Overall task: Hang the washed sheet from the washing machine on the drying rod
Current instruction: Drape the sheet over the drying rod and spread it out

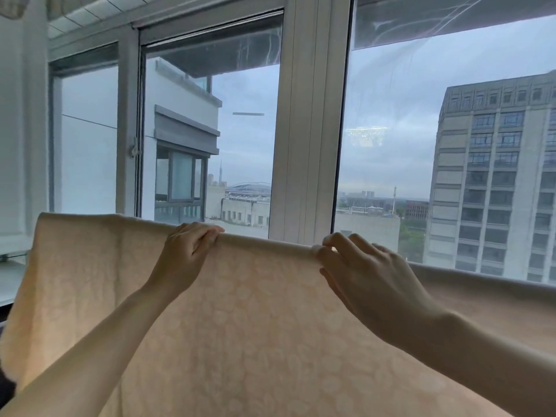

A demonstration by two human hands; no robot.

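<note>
The sheet [240, 311], pale peach with a faint round pattern, fills the lower half of the frame, draped over a straight horizontal line that runs from the left-centre across to the right edge; the rod beneath it is covered by the cloth and cannot be seen. Its top fold is rounded and taut between the two hands, and its left corner stands free at the left of the frame. The left hand [186, 251], just left of centre, grips the top fold with fingers curled over the far side and the thumb on the near side. The right hand [361, 272], just right of centre, pinches the same fold with thumb and fingertips, the other fingers bent over the cloth. The two hands are near each other but apart, with a short stretch of fold between them. Both forearms rise from the bottom corners of the frame. Behind the sheet stands a white-framed window [304, 115], with a tall grey building [493, 176] at the right and low city roofs in the centre
</note>
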